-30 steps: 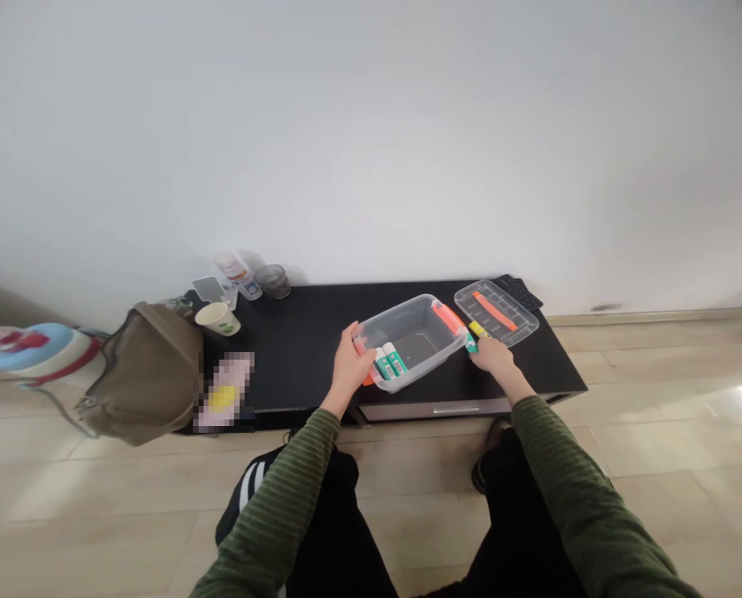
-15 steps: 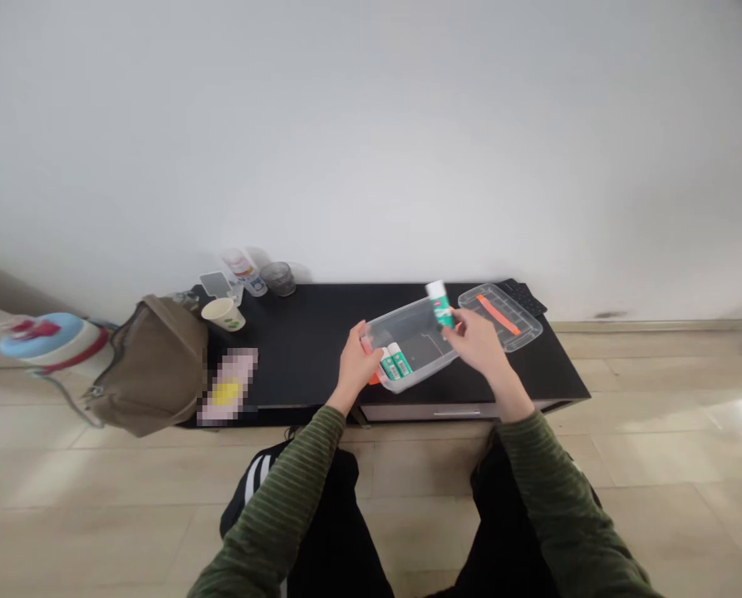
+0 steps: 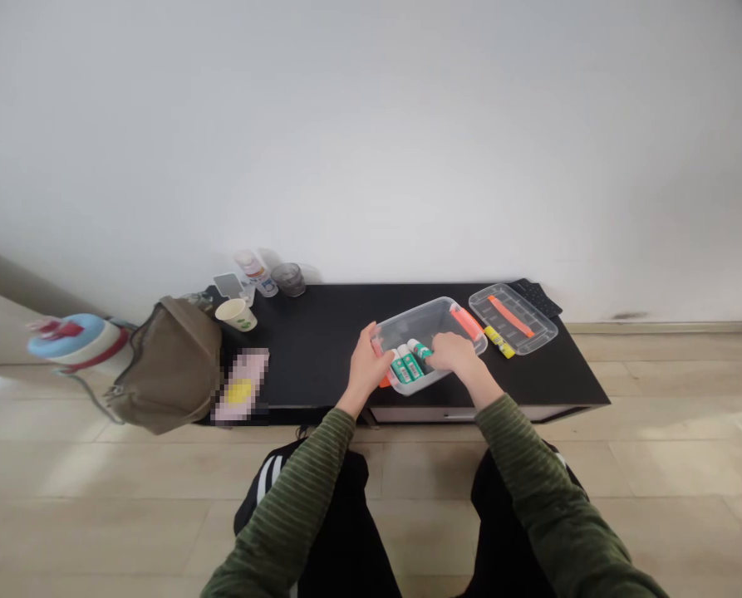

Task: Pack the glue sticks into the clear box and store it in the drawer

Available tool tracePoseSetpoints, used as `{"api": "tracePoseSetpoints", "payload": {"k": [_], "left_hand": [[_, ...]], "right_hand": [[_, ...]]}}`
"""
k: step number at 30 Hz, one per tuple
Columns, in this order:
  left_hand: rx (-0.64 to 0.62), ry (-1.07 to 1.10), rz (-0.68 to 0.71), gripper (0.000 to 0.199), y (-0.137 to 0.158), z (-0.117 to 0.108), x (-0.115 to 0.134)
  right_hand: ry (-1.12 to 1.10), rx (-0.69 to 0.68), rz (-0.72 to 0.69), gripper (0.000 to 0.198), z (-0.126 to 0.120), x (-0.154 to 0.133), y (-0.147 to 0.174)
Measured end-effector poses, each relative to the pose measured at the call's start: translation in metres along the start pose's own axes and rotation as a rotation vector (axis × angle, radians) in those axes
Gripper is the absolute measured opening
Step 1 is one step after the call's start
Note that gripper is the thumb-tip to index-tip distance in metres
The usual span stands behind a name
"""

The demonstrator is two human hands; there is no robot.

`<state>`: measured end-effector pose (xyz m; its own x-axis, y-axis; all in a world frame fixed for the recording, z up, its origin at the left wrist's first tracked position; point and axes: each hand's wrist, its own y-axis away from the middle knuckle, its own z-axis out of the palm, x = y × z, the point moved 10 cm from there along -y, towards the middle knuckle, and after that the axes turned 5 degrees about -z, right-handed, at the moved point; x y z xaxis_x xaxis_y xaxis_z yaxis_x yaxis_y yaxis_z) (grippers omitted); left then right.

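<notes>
A clear plastic box with orange clips sits on the black bench, tilted slightly toward me. My left hand grips its left end, thumb over the rim. Inside, two green-and-white glue sticks lie side by side at the left end. My right hand reaches into the box, fingers closed on a third glue stick beside those two. Right of the box rests its clear lid with an orange strip. A yellow tube-shaped stick lies between box and lid.
A black dotted object lies behind the lid on the black bench. Toward the left are a paper cup, a dark glass bowl, a spray bottle, a brown bag and a large blue-lidded bottle.
My right hand has lowered the third glue stick from above the box down inside it, next to the other two. The yellow stick has come into sight. The view has shifted slightly.
</notes>
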<state>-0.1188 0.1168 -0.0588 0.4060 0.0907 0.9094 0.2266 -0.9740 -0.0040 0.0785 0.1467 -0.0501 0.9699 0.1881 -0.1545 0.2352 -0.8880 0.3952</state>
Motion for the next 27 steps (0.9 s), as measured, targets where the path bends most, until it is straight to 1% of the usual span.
{"api": "tracePoseSetpoints", "payload": {"k": [5, 8, 10, 12, 15, 16, 18, 20, 22, 23, 24, 25, 27], "left_hand": [[-0.009, -0.004, 0.016, 0.078, 0.000, 0.001, 0.002], [-0.012, -0.009, 0.034, 0.078, -0.001, 0.002, 0.002], [-0.016, -0.008, 0.036, 0.078, -0.002, 0.003, 0.001], [-0.020, -0.008, 0.026, 0.078, -0.003, 0.004, -0.001], [-0.025, 0.002, 0.005, 0.078, -0.004, 0.005, -0.003], [-0.028, 0.008, 0.002, 0.078, -0.004, 0.005, -0.004], [-0.032, 0.017, -0.002, 0.078, -0.005, 0.006, -0.004], [-0.031, 0.019, -0.001, 0.077, -0.005, 0.006, -0.004], [-0.031, 0.022, -0.002, 0.077, -0.005, 0.006, -0.005], [-0.033, 0.026, -0.003, 0.077, -0.006, 0.006, -0.005], [-0.036, 0.032, -0.004, 0.077, -0.006, 0.007, -0.005], [-0.037, 0.039, -0.004, 0.077, -0.006, 0.007, -0.005], [-0.041, 0.048, -0.004, 0.077, -0.006, 0.007, -0.004]], "right_hand": [[-0.017, -0.105, -0.074, 0.029, 0.010, -0.010, -0.001], [-0.016, -0.114, -0.088, 0.026, 0.012, -0.011, 0.000], [-0.030, -0.080, -0.073, 0.025, 0.010, -0.009, 0.001], [-0.060, -0.016, -0.068, 0.024, 0.005, -0.006, 0.004], [-0.120, 0.143, -0.083, 0.024, -0.013, 0.003, 0.010], [-0.152, 0.220, -0.077, 0.026, -0.022, 0.010, 0.013], [-0.238, 0.410, -0.016, 0.029, -0.043, 0.037, 0.022], [-0.325, 0.594, 0.080, 0.032, -0.059, 0.075, 0.033], [-0.370, 0.697, 0.168, 0.033, -0.063, 0.115, 0.039], [-0.371, 0.712, 0.206, 0.034, -0.061, 0.134, 0.039], [-0.359, 0.697, 0.247, 0.035, -0.055, 0.151, 0.037], [-0.342, 0.658, 0.287, 0.036, -0.047, 0.166, 0.034], [-0.296, 0.530, 0.338, 0.036, -0.026, 0.188, 0.022]]}}
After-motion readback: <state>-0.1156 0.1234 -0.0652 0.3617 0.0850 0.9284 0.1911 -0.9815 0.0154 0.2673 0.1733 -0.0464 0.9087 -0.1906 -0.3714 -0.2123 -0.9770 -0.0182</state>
